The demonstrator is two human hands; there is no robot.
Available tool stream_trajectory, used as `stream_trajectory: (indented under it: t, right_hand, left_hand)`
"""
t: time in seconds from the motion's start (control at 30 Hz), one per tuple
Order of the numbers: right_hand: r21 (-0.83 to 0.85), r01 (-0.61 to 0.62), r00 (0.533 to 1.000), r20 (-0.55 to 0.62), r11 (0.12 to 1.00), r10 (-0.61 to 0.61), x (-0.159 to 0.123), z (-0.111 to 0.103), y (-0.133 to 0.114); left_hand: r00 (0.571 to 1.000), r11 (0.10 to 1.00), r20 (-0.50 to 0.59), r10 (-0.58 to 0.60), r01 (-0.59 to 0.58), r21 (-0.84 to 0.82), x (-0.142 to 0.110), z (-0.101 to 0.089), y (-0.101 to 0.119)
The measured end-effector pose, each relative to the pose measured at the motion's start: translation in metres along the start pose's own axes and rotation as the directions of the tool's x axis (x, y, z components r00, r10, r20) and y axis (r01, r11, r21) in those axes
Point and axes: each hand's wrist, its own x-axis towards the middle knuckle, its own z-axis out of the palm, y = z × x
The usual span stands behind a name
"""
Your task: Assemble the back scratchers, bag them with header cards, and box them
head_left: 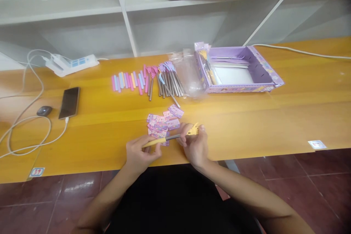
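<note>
My left hand [141, 152] pinches the yellow handle sleeve [153, 142] of a small back scratcher. My right hand [194, 142] grips the other end, by the yellow claw head [193, 129]; the metal rod [172, 137] spans between the hands. Both hands hover over the front edge of the orange table [274, 124]. Just behind them lies a pile of small purple-pink cards [163, 122]. Farther back lie a row of pastel handle sleeves [128, 80] and a bunch of metal rods with pink and purple claw heads [166, 80].
A purple cardboard box [263, 67] with packed scratchers stands back right, clear plastic bags [188, 73] beside it. A phone [69, 102], a dark mouse [44, 110], white cables [30, 142] and a power strip [71, 64] lie at left. A small sticker [317, 144] sits front right.
</note>
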Motion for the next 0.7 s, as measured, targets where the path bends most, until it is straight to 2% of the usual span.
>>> stream_trajectory:
  t: [0.5, 0.7]
  right_hand:
    - [0.032, -0.009, 1.000, 0.008, 0.999, 0.009, 0.0000, -0.0025, 0.0054]
    - [0.029, 0.019, 1.000, -0.024, 0.999, -0.018, -0.0010, -0.0019, 0.0013]
  left_hand:
    - [0.999, 0.998, -0.019, 0.048, -0.049, -0.029, 0.0010, 0.0028, 0.0028]
    - [0.998, 0.997, 0.039, 0.044, -0.042, -0.071, 0.0067, 0.0005, 0.0038]
